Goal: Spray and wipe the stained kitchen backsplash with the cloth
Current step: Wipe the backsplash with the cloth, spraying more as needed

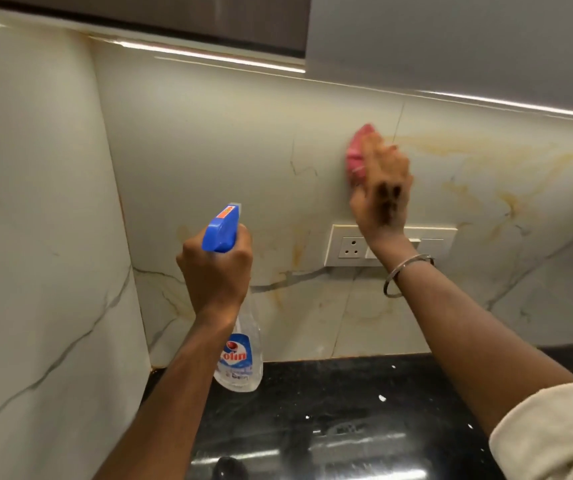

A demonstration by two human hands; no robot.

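Two hands engaged: our left hand (214,268) grips the spray bottle (240,355), right hand (382,195) holds pink cloth (356,150) against the backsplash (226,140).

White socket panel (347,245): one three-pin outlet at its left end, switches to the right. Black glossy table (330,410) below, flecked with white specks. Grey cabinet (451,39) overhead; light strip (520,105) along its lower edge.
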